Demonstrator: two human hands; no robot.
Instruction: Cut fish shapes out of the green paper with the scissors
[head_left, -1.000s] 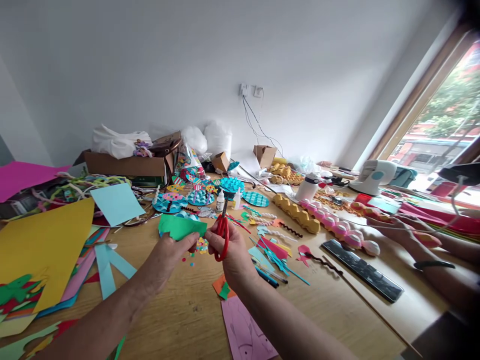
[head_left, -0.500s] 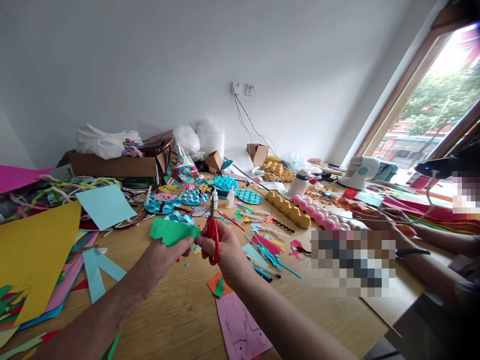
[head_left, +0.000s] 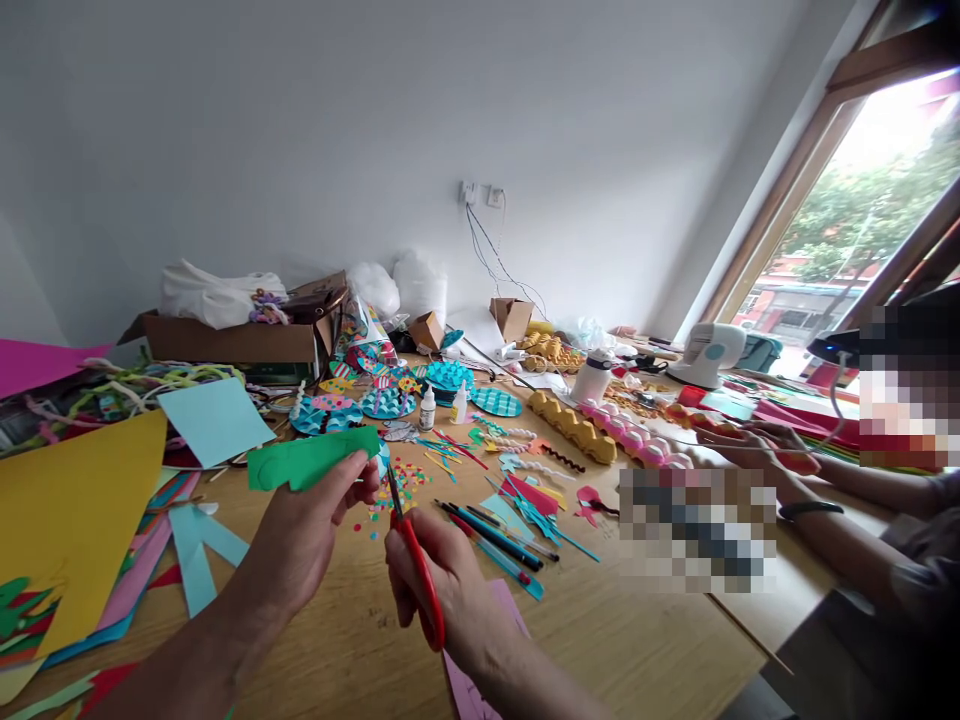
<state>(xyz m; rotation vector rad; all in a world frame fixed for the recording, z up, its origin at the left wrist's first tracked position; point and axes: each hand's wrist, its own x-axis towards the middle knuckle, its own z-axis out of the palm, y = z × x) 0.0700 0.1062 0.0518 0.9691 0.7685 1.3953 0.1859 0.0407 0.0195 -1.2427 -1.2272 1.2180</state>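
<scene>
A piece of green paper [head_left: 304, 460] with faint drawn lines is pinched in my left hand [head_left: 319, 515], raised over the table. My right hand [head_left: 442, 560] is closed round the red handles of a pair of scissors [head_left: 421, 575]. The dark blades point up and away, just right of the green paper and apart from it. Below and beyond the hands lie scattered small paper dots [head_left: 405, 485]. Partly under my right forearm is a pink sheet [head_left: 469, 690] with drawn lines.
Pens [head_left: 499, 535] and blue paper strips lie right of my hands. Glue bottles [head_left: 427, 410] stand farther back near blue paper-plate crafts [head_left: 390, 402]. Coloured paper [head_left: 82, 500] fills the left side. Painted egg-carton strips [head_left: 574, 425] lie beyond. A co-worker's hands [head_left: 739, 445] are at the right.
My hands have moved apart. The green paper has shifted left, and the scissors have come down and nearer to me, away from the paper. My view has shifted slightly.
</scene>
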